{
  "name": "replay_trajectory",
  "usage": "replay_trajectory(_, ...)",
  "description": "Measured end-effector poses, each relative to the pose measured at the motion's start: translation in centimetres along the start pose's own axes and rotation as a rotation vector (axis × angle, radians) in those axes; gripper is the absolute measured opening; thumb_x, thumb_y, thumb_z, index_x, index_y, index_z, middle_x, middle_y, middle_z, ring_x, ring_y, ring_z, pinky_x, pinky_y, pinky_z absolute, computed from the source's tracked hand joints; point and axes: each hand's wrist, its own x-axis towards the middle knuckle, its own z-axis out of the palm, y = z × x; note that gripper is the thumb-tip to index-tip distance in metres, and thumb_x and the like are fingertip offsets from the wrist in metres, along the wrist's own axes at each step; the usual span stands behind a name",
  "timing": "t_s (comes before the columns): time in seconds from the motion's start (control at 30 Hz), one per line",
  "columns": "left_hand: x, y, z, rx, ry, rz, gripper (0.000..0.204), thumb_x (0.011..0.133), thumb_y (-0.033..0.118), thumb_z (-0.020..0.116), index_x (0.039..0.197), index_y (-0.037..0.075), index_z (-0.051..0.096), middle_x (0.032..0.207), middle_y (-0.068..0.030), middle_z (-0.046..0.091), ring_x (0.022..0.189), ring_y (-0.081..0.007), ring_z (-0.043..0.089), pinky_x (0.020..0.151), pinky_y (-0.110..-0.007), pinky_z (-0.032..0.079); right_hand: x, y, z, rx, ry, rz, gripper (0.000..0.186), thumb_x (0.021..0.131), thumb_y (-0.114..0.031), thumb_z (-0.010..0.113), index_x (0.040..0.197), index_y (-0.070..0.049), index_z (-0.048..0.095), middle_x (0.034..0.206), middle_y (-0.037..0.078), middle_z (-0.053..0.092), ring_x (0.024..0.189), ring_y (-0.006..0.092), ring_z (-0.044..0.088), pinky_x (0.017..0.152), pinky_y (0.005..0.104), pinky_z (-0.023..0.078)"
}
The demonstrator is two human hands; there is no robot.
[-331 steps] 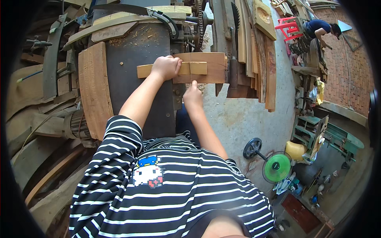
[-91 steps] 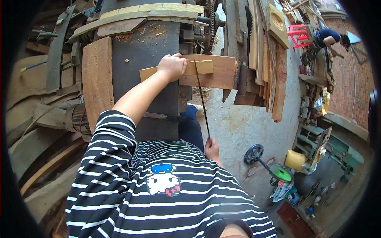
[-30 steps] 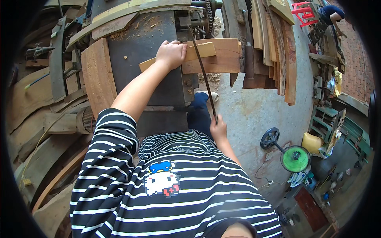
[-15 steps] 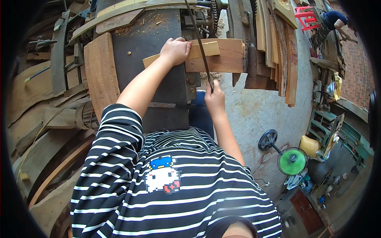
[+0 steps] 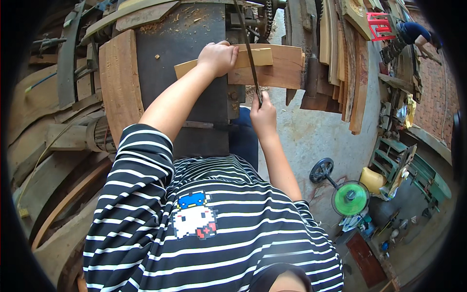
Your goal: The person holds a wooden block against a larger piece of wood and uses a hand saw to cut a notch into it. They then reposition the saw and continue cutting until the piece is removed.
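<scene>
A narrow pale wooden strip (image 5: 262,57) lies across the dark machine table (image 5: 160,82) and over a wider reddish-brown board (image 5: 287,65) that juts out past the table's right edge. My left hand (image 5: 218,59) is closed over the strip near that edge, its thumb toward the right; the fingertips on the far side are hidden. In my right hand (image 5: 263,119), below the board, is the near end of a long, thin dark saw (image 5: 252,63), seen almost edge-on. Its blade crosses the strip just right of my left hand. Teeth and depth of any cut cannot be made out.
Stacked planks (image 5: 335,68) stand to the right of the board. A thick wooden block (image 5: 121,80) is at the table's left, with wood chips (image 5: 197,19) at its far end. A green fan (image 5: 350,198) stands lower right; another person (image 5: 413,34) is at far right.
My right hand and the saw have shifted slightly away from my body. My left hand stays on the strip, and the whole view has drifted a little.
</scene>
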Motion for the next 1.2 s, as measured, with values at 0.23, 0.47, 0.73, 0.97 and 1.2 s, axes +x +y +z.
replay_trajectory(0.23, -0.2, -0.2, 0.2, -0.022, -0.012, 0.005, 0.042, 0.097, 0.030, 0.033, 0.086, 0.008, 0.067, 0.092, -0.0116, 0.068, 0.096, -0.0248, 0.062, 0.082, -0.040, 0.046, -14.7, 10.4, -1.3, 0.027, -0.047, 0.080, 0.008, 0.089, -0.009, 0.055, 0.087, -0.002, 0.052, 0.064, 0.024, 0.056, 0.066, 0.0438, 0.059, 0.050, 0.0448, 0.043)
replay_trajectory(0.47, 0.0, -0.2, 0.3, -0.015, 0.004, -0.010, 0.043, 0.097, 0.031, 0.031, 0.088, 0.008, 0.067, 0.096, -0.0113, 0.067, 0.094, -0.0257, 0.062, 0.082, -0.041, 0.046, -2.1, 2.4, 0.2, 0.036, -0.020, -0.016, 0.010, 0.089, -0.013, 0.055, 0.091, -0.003, 0.054, 0.073, 0.024, 0.061, 0.068, 0.0441, 0.059, 0.055, 0.0473, 0.047)
replay_trajectory(0.73, -0.1, -0.7, 0.5, -0.028, 0.019, 0.012, 0.044, 0.096, 0.032, 0.032, 0.084, 0.010, 0.067, 0.092, -0.0095, 0.068, 0.094, -0.0226, 0.062, 0.082, -0.040, 0.046, -19.3, 13.0, -1.9, -0.021, -0.013, 0.106, 0.011, 0.083, -0.012, 0.062, 0.082, -0.007, 0.052, 0.062, 0.021, 0.057, 0.056, 0.0408, 0.059, 0.046, 0.0460, 0.043)
replay_trajectory(0.97, -0.1, -0.4, 0.3, -0.035, 0.019, 0.011, 0.043, 0.096, 0.032, 0.033, 0.083, 0.008, 0.066, 0.092, -0.0122, 0.067, 0.093, -0.0268, 0.062, 0.080, -0.042, 0.047, -1.6, 2.1, 0.3, 0.023, -0.016, -0.020, 0.010, 0.089, -0.013, 0.055, 0.093, -0.003, 0.055, 0.073, 0.024, 0.060, 0.066, 0.0432, 0.059, 0.054, 0.0480, 0.045)
replay_trajectory(1.2, -0.1, -0.7, -0.1, -0.077, -0.008, 0.009, 0.043, 0.096, 0.031, 0.032, 0.084, 0.007, 0.066, 0.094, -0.0138, 0.066, 0.094, -0.0278, 0.062, 0.079, -0.043, 0.050, -22.5, 14.3, -3.6, -0.033, -0.060, 0.223, 0.007, 0.085, -0.014, 0.060, 0.086, -0.008, 0.057, 0.070, 0.021, 0.060, 0.065, 0.0423, 0.059, 0.053, 0.0468, 0.045)
